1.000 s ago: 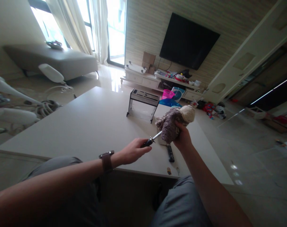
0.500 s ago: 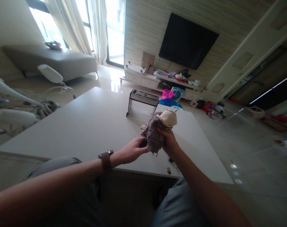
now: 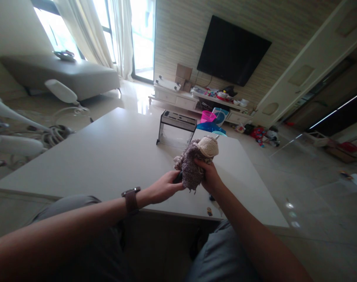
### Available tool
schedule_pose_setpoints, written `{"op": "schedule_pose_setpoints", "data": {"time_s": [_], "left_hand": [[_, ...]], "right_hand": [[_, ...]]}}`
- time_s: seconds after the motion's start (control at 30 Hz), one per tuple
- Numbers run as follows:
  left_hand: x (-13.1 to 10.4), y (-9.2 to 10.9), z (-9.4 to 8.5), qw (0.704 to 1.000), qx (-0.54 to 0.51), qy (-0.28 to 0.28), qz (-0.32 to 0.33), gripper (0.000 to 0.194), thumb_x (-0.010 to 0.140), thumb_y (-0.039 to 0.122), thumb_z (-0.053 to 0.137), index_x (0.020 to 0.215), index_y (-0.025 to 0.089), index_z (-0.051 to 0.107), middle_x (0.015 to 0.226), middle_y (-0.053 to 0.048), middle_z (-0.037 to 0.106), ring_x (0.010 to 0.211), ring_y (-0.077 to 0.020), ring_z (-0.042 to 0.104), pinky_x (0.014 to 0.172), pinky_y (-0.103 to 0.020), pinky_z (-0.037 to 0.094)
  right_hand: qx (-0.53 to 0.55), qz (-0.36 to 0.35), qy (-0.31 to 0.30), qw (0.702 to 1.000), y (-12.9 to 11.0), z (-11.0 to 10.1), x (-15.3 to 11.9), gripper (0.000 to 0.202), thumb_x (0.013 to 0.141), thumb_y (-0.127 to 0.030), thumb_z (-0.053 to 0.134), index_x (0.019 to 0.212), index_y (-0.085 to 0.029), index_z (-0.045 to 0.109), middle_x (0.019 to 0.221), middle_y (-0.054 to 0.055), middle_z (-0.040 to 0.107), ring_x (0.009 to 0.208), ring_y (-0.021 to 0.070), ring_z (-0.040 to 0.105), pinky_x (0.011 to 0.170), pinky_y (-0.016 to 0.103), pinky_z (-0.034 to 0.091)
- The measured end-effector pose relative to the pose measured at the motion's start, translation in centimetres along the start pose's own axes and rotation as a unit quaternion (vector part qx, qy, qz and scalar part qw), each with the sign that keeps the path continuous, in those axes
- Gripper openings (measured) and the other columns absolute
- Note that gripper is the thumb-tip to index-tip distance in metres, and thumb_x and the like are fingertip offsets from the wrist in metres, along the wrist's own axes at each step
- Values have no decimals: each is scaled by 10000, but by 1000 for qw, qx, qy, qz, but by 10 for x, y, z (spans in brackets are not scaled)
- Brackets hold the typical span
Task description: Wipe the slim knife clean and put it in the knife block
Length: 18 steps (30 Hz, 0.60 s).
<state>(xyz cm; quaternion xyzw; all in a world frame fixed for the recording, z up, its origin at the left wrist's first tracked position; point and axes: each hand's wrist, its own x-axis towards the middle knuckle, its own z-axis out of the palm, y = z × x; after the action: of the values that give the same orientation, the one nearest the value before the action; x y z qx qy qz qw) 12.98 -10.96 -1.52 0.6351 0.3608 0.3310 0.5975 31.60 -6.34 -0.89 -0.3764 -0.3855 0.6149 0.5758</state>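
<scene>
In front of me, over the white table [image 3: 113, 156], my right hand [image 3: 210, 174] is closed around a shaggy grey-brown and beige cloth [image 3: 192, 164]. My left hand [image 3: 166, 187], with a watch on its wrist, grips a black handle [image 3: 178, 177] at the cloth's lower left. The cloth hides most of what is on that handle. A thin pale tip [image 3: 217, 137] shows past the upper right edge of the cloth; whether it belongs to the handle I cannot tell. Just beyond stands a black-edged rack [image 3: 178, 120] with a slotted top and clear front.
Small items, one yellowish-brown [image 3: 209, 211], lie by the near table edge under my right forearm. White chairs [image 3: 18, 145] are at the left. Past the table are a pink basket [image 3: 207, 116], a low cabinet [image 3: 172, 98] and a wall television [image 3: 233, 51].
The view has shifted very slightly. Both hands keep their hold on the cloth and the black handle, with barely any visible movement.
</scene>
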Motion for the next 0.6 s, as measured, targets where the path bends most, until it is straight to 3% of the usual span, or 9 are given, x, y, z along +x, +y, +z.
{"op": "schedule_pose_setpoints", "data": {"time_s": [0.6], "left_hand": [[1,0,0,1000,0,-11,-12,306,858,425,683,961,137,672,588,65,465,556,-112,410,522,-223,346]], "right_hand": [[-3,29,8,1000,1,-1,1,449,578,-254,920,990,-198,751,1100,56,824,1017,295,790,943,441,638]]}}
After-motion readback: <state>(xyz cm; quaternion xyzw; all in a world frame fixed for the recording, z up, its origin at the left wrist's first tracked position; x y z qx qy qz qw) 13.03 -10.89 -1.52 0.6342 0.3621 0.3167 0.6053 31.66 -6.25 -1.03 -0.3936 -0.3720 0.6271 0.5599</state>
